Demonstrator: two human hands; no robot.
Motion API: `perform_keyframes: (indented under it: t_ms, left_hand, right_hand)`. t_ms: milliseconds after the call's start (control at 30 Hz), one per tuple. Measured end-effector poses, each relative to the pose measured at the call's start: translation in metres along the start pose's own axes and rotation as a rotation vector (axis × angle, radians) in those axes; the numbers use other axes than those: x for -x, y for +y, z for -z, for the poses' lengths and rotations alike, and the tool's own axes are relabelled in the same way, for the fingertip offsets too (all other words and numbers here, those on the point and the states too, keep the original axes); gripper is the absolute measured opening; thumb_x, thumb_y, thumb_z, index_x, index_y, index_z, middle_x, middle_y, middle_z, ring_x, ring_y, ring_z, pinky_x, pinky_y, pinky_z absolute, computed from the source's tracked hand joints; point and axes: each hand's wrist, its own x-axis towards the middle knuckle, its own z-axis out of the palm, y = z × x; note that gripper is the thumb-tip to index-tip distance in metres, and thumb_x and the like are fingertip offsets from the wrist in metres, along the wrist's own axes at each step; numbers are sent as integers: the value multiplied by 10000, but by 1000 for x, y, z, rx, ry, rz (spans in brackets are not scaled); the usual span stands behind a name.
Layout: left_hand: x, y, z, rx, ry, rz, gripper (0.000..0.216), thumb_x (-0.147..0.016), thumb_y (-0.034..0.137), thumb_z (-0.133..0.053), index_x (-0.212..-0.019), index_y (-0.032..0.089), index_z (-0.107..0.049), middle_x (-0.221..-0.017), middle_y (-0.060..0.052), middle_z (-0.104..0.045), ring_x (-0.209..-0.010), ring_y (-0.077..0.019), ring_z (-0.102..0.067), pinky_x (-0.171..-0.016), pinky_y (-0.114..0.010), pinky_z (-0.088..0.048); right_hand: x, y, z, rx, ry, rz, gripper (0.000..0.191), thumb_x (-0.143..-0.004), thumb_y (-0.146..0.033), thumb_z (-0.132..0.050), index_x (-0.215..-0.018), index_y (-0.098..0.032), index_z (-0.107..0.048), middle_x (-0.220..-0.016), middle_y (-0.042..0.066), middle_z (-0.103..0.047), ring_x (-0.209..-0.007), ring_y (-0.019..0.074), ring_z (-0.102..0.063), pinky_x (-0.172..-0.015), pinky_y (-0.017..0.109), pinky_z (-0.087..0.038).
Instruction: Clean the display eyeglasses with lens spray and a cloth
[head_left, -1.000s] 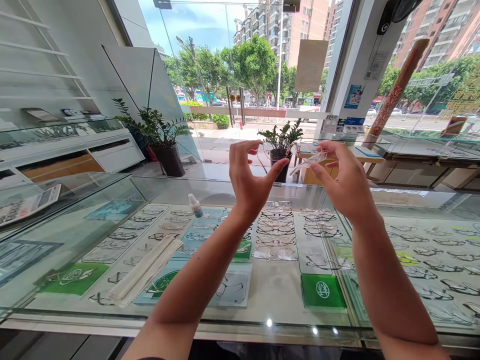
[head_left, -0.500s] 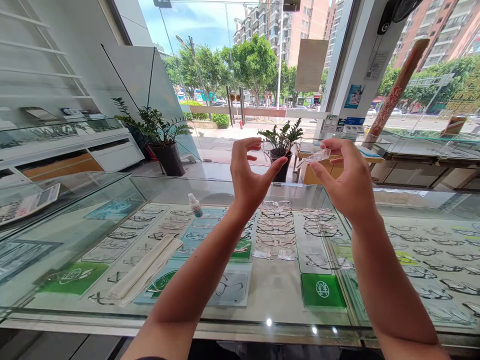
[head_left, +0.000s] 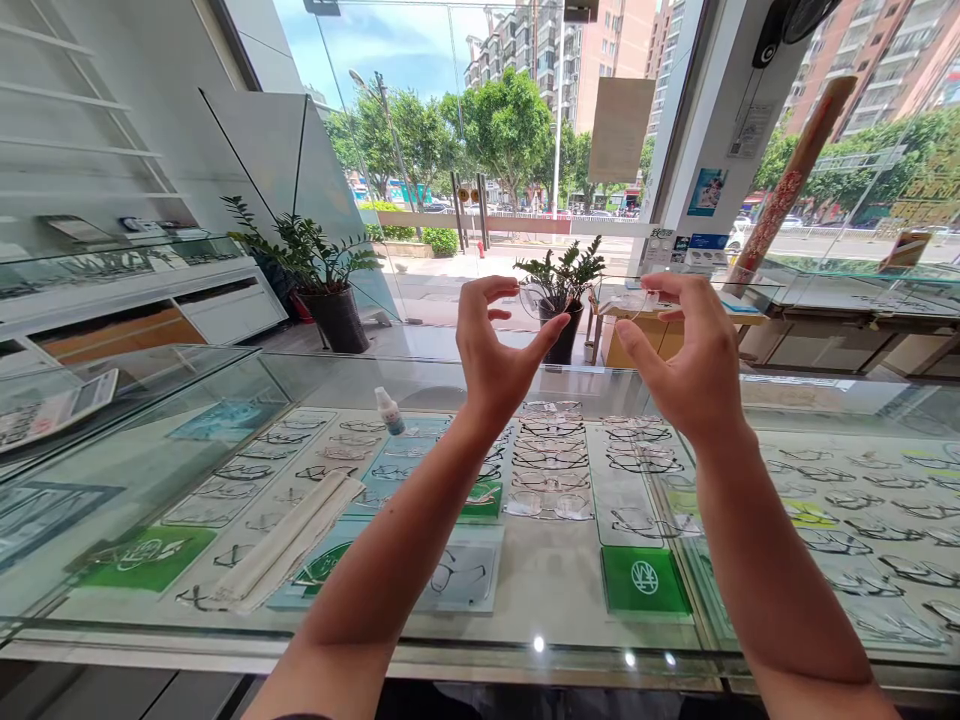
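A pair of thin, clear eyeglasses is held up at arm's length above the display counter, its see-through lenses hard to tell from the background. My left hand grips its left side, with fingers curled and the thumb pointing inward. On the opposite side my right hand holds the other end, index finger by the upper rim. The exact finger contact on the frame is faint. Below, rows of eyeglasses lie inside the glass counter.
On the counter top stand a small spray bottle and a folded pale cloth. A calculator lies at far left. Potted plants stand beyond the counter, before the glass shopfront. Another display case is at right.
The eyeglasses have turned slightly, so the left lens now shows as a round outline by my left fingers. Both hands have shifted a little to the left.
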Motion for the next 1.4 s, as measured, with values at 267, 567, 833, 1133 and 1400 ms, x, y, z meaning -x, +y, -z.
perform_keyframes:
  t_ms: [267,567,833,1133,1400]
  left_hand:
    - [-3,5,3,-64,43,-138,578,-802,476,-913,-1236,280,-585,-1213,-90,-692,-1156,-272,-665,-803,-388,-596]
    - [-2,6,4,-54,55,-204,572,-825,441,-903,-1262,266,-579,-1240,-88,-687,-1197,-263,-658,-833,-367,-587]
    - [-2,4,3,-43,59,-188,579,-827,468,-898,-1270,275,-581,-1233,-93,-686,-1193,-267,-662,-819,-367,-607]
    - [-2,1,2,33,48,-156,578,-827,426,-910,-1285,279,-591,-1243,-91,-676,-1188,-263,-679,-825,-369,-614]
    - [-1,-1,0,120,21,-68,604,-804,404,-934,-1285,299,-585,-1272,-71,-669,-1209,-255,-692,-841,-360,-606]
  right_hand:
    - [-4,29,3,-167,56,-213,361,-1056,-523,-563,-1229,-251,-725,-1174,105,-797,-1089,270,-765,-918,455,-631]
    - [-3,28,2,-290,13,-256,368,-1001,-541,-681,-1182,-248,-809,-1051,86,-836,-1010,273,-790,-919,459,-650]
    - [-3,28,2,-334,16,-291,352,-984,-530,-711,-1172,-254,-821,-1084,83,-839,-992,273,-791,-913,471,-656]
    - [-4,23,3,-409,5,-322,298,-966,-485,-749,-1129,-250,-836,-1092,75,-849,-1021,280,-794,-978,494,-635]
    - [-4,17,3,-549,39,-309,250,-942,-458,-786,-1082,-257,-836,-1074,54,-854,-1026,271,-804,-964,478,-652]
